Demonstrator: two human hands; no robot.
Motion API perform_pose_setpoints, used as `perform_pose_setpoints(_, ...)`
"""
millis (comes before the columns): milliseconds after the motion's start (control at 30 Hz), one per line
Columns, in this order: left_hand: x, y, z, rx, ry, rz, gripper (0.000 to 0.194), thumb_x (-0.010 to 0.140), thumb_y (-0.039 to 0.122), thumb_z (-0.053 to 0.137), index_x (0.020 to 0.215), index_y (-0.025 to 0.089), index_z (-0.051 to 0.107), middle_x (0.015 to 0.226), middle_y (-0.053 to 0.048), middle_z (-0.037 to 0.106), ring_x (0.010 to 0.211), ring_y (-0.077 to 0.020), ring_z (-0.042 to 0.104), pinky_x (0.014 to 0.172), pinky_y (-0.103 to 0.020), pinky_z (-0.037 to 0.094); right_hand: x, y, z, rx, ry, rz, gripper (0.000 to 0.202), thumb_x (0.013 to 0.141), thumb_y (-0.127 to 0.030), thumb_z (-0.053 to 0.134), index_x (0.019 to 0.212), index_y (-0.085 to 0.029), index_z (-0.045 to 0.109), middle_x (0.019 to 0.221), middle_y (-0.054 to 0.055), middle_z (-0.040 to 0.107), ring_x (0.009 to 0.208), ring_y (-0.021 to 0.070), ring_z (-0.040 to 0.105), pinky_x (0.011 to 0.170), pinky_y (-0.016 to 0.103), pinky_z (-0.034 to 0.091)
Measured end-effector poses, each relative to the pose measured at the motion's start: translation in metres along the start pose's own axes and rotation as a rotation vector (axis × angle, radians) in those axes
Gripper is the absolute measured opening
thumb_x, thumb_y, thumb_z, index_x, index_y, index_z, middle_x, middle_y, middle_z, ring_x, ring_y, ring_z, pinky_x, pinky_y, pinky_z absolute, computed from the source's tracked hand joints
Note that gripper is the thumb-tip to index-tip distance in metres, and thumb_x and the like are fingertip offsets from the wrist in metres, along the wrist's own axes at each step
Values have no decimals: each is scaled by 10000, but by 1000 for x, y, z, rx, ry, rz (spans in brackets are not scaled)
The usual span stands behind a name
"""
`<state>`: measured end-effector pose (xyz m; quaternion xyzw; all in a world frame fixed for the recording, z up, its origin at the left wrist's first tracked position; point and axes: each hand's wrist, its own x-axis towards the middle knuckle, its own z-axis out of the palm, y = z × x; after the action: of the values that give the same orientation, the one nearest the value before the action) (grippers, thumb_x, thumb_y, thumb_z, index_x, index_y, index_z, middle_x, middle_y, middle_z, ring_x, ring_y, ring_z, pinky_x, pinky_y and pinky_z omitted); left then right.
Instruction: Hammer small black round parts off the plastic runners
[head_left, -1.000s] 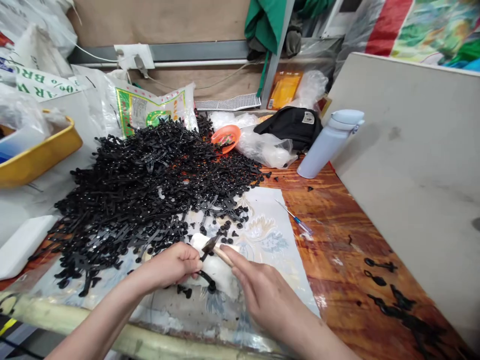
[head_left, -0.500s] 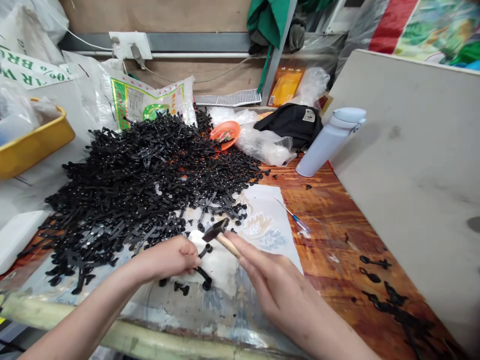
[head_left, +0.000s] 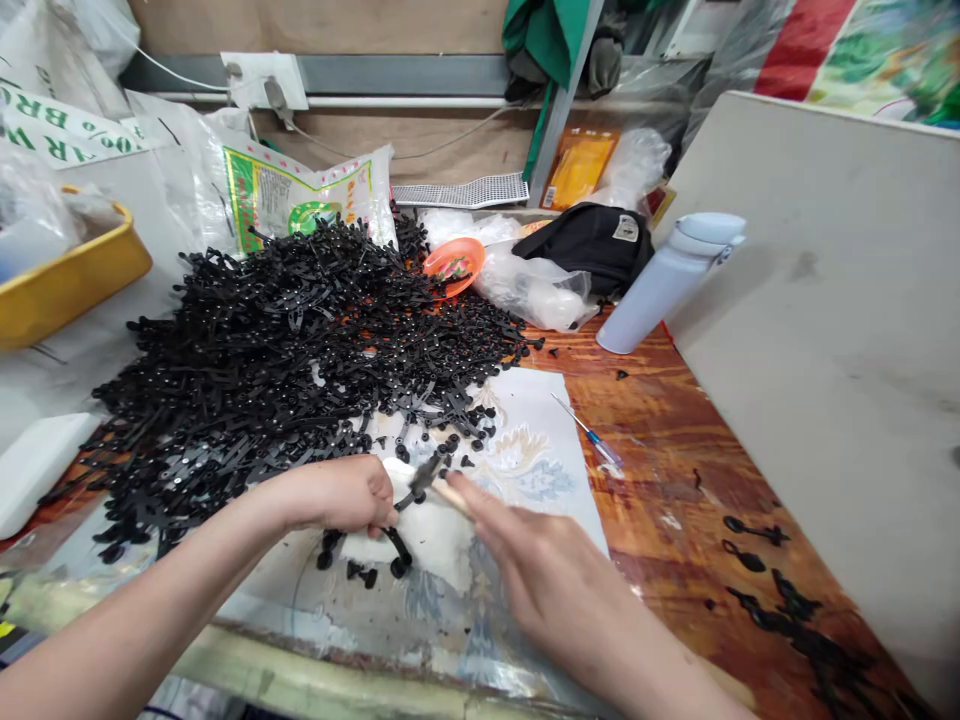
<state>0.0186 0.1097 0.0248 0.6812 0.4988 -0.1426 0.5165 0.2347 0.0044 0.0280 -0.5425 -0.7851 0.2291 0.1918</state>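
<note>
My left hand is closed on a black plastic part, whose ends stick out past the fingers. In my right hand is a hammer with a pale wooden handle, the index finger lying along it. The dark hammer head, a little blurred, is at the upper end of the held part; whether they touch I cannot tell. Both are over a white pad. A few small black pieces lie in front of the left hand.
A large heap of black parts covers the left and middle. Behind it stand an orange dish and a printed sack. A screwdriver, a pale blue bottle and loose black parts are on the right.
The hammer head has come down onto or close to the end of the black part. The left hand has shifted slightly left with the part. The view has moved a little.
</note>
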Motion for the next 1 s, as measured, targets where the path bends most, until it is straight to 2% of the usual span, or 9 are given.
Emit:
perform_pose_setpoints(133,-1,8,-6,97,14,-32,241,634,255,573,405,188,542,351,47,400,368,-98,276,392,-246,166,0,1,-2,-18,-56,10,504,908,-158,348,1385,-305,416,862,58,722,772,217,692,675,331,542)
perform_pose_setpoints(233,0,14,-10,160,17,-51,234,620,225,578,392,195,539,344,44,401,372,-112,305,397,-254,178,1,-2,-4,65,8,-12,496,938,-199,303,1422,-298,346,986,69,704,865,221,678,745,360,537)
perform_pose_setpoints(300,1,17,-12,186,8,-65,238,617,217,581,384,198,538,342,40,405,372,-117,312,394,-254,185,1,-1,0,88,26,-9,509,931,-180,291,1431,-271,329,1008,81,701,851,219,682,730,355,540)
perform_pose_setpoints(467,3,25,-16,213,-48,-70,255,609,203,599,360,198,544,321,35,411,347,-113,309,374,-245,184,4,1,4,-2,-79,25,501,909,-142,354,1370,-323,427,918,51,723,783,216,694,675,331,547)
perform_pose_setpoints(667,6,23,-22,149,-114,-66,267,608,196,608,350,194,538,268,50,377,301,-92,272,361,-230,158,3,3,-12,158,79,41,436,976,-269,292,1398,-337,376,1168,15,659,875,172,678,724,276,542)
perform_pose_setpoints(733,6,17,-23,92,-151,-71,251,623,226,608,383,189,545,276,55,375,302,-87,265,365,-226,152,2,15,-8,65,138,168,442,972,-259,292,1400,-317,385,1129,37,676,804,179,688,674,273,536)
perform_pose_setpoints(867,8,3,-23,-28,-235,-72,204,643,286,607,474,176,574,302,62,389,312,-79,248,379,-234,142,2,47,7,-339,182,614,437,950,-245,346,1375,-267,443,930,108,701,669,247,677,600,340,499)
perform_pose_setpoints(933,8,-2,-23,-76,-261,-65,205,654,322,602,516,173,583,309,72,377,316,-74,223,382,-238,122,2,58,15,-448,152,705,427,950,-260,365,1367,-264,453,893,116,668,637,247,655,576,342,474)
perform_pose_setpoints(1000,8,-5,-21,-116,-280,-61,220,660,354,599,540,171,583,312,81,363,316,-70,203,382,-242,105,1,62,21,-502,153,690,416,942,-252,393,1349,-250,476,903,124,621,712,259,636,563,328,452)
